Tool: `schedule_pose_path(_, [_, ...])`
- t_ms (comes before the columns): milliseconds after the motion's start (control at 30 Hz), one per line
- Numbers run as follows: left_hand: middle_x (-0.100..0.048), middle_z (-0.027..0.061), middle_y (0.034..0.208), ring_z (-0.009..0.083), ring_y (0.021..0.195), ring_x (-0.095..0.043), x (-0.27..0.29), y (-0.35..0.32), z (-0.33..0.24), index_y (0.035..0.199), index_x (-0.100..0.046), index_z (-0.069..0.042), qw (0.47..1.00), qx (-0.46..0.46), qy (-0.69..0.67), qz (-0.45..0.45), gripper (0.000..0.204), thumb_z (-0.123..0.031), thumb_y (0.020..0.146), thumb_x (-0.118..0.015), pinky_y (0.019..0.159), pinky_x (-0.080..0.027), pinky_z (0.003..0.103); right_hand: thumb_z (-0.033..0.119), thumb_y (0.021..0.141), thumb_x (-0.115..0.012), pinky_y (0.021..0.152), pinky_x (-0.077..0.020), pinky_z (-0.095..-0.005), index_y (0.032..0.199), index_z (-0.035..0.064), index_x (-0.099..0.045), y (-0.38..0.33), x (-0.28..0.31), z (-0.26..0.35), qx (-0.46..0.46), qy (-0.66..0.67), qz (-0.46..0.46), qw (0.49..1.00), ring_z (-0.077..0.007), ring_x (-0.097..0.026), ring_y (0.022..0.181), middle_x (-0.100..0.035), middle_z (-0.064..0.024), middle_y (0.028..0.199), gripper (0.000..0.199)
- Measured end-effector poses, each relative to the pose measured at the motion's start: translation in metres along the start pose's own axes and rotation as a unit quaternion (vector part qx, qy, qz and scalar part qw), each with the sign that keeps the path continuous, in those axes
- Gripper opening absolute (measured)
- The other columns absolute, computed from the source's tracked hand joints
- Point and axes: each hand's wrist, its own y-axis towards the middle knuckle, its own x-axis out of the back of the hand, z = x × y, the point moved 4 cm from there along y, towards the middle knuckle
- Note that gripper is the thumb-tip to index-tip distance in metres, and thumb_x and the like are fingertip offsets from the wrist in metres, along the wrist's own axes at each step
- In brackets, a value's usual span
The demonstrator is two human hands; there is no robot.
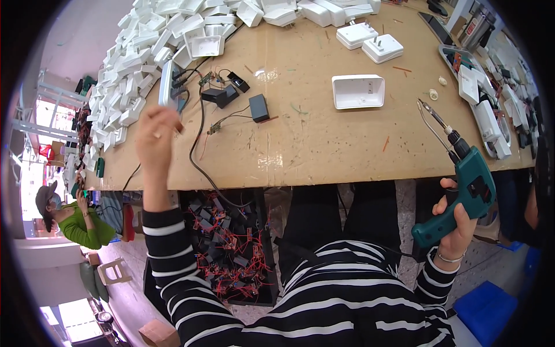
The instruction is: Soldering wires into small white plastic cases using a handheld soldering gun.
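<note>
Green tool: soldering-gun shape, dark green body (pixel 478 179), held at the right above the near edge of the surface (pixel 300 150), metal tip pointing up and left over it
Right hand (pixel 459 225): fingers wrapped around the handle of the green tool, bracelet at the wrist
Left hand (pixel 156 133): raised over the left part of the surface, fingers bent, blurred; cannot tell whether they grasp anything
White-and-blue case (pixel 167 84): just beyond the left hand, black leads at its right side; contact with the hand cannot be told
White box (pixel 358 93): open, hollow interior visible, well apart from either hand
Dark block (pixel 259 108): 1 piece, right of the left hand, wired to a small circuit board (pixel 215 127)
Plug housings (pixel 370 41): 2, white, side by side, prongs up, beyond the white box
Casings (pixel 133 69): white, heaped at far left
Black bin (pixel 269 277): below the surface edge, holding dark parts with red wires (pixel 234 248)
Co-worker (pixel 87 222): at left, green top, cap
</note>
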Motion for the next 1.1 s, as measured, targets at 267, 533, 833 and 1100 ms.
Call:
schedule_pose_path(267, [-0.066, 0.0082, 0.094, 0.0133, 0.078, -0.060, 0.030, 0.101, 0.004, 0.109, -0.062, 0.004, 0.891, -0.015, -0.351, -0.288, 0.019, -0.003, 0.092, -0.058, 0.070, -0.049, 0.022, 0.024, 0.094, -0.055, 0.073, -0.0524, -0.0285, 0.145, 0.0000, -0.021, 0.026, -0.016, -0.013, -0.058, 0.204, 0.022, 0.977, -0.0151, -0.056, 0.084, -0.044, -0.0229, 0.134, 0.066])
schedule_pose_path(533, [-0.060, 0.0096, 0.081, 0.0170, 0.068, -0.056, -0.126, -0.002, -0.114, 0.095, -0.066, -0.002, 0.974, -0.153, 0.012, 0.168, 0.014, 0.002, 0.081, -0.063, 0.055, -0.042, 0.026, 0.022, 0.095, -0.051, 0.098, -0.0485, -0.0440, 0.139, -0.0022, -0.032, 0.095, -0.071, -0.049, -0.130, 0.389, 0.060, 0.910, -0.0392, -0.043, 0.128, -0.032, -0.0248, 0.144, 0.053])
schedule_pose_path(833, [-0.061, 0.0104, 0.082, 0.0185, 0.065, -0.058, -0.205, -0.041, -0.123, 0.093, -0.064, 0.000, 0.969, -0.036, -0.140, 0.200, 0.014, 0.004, 0.079, -0.063, 0.057, -0.045, 0.027, 0.019, 0.092, -0.058, 0.112, -0.0317, -0.0454, 0.131, -0.0054, -0.042, 0.117, -0.100, -0.064, -0.156, 0.340, -0.030, 0.927, -0.0382, -0.042, 0.128, -0.049, -0.0190, 0.127, 0.049])
schedule_pose_path(1100, [-0.056, 0.0094, 0.075, 0.0196, 0.057, -0.056, -0.221, -0.059, -0.154, 0.088, -0.063, -0.001, 0.969, -0.090, -0.108, 0.201, 0.015, 0.006, 0.075, -0.066, 0.049, -0.043, 0.028, 0.022, 0.093, -0.056, 0.115, -0.0254, -0.0442, 0.138, -0.0040, -0.034, 0.066, -0.095, -0.054, -0.159, 0.339, -0.068, 0.925, -0.0357, -0.031, 0.136, -0.040, -0.0189, 0.140, 0.056])
